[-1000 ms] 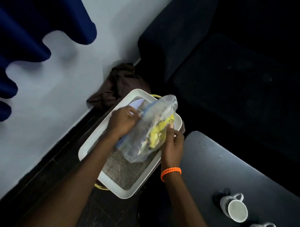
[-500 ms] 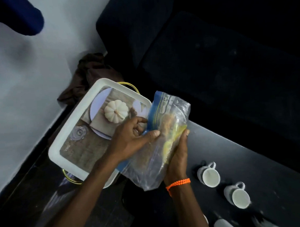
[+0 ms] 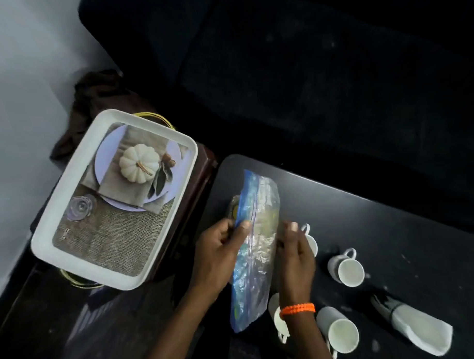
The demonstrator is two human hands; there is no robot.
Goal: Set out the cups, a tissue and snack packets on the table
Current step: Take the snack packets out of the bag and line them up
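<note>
Both hands hold a clear plastic bag (image 3: 255, 248) with a blue zip edge upright over the left part of the dark surface (image 3: 393, 227). The left hand (image 3: 219, 257) pinches the blue edge between thumb and fingers, and the right hand (image 3: 296, 255), with an orange bead bracelet (image 3: 297, 310) at the wrist, presses against the bag's other side. Something yellow shows dimly through the plastic; what it is cannot be told. Four white cups stand on the surface to the right of the bag: one (image 3: 312, 244) partly behind the right hand, one (image 3: 346, 268) further right, one (image 3: 339, 331) near the bottom, and one (image 3: 277, 316) partly hidden by the wrist. A folded white tissue (image 3: 421, 331) lies at the lower right. A white tray (image 3: 72, 265) with a printed pumpkin picture sits left of the surface.
</note>
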